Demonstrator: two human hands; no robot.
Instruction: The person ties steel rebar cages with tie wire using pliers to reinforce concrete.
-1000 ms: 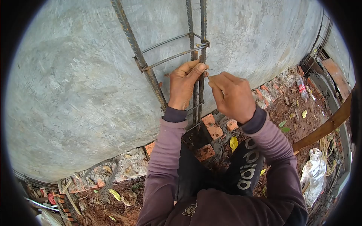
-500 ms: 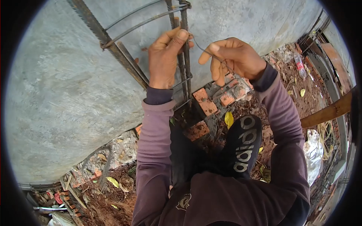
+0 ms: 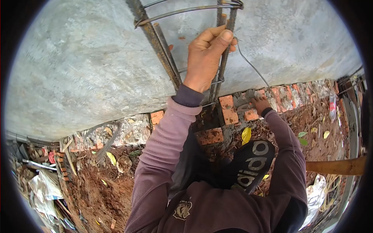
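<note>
My left hand [image 3: 208, 56] is closed against an upright ribbed rebar [image 3: 224, 60], thumb and forefinger pinching a thin tie wire [image 3: 252, 66] at the bar. From there the wire curves down to the right, past my right sleeve. My right hand [image 3: 261, 104] is low among the bricks, away from the wire's pinched end. Beside its fingers lies a slim metal tool [image 3: 244, 106] whose kind I cannot make out. The right fingertips are too small and partly hidden to show a grip. Bent stirrups [image 3: 182, 11] join the rebar to another ribbed bar [image 3: 155, 40] on the left.
A grey plastered wall [image 3: 97, 70] rises behind the rebar cage. Along its foot runs a course of bricks and mortar [image 3: 229, 110]. A wooden handle [image 3: 336, 166] juts in at right, near a plastic bottle [image 3: 332, 106]. Reddish soil [image 3: 101, 182] covers the ground.
My right hand has left the wire and dropped to the bricks. My left hand keeps its pinch at the rebar. The view has shifted, so the cage appears farther right.
</note>
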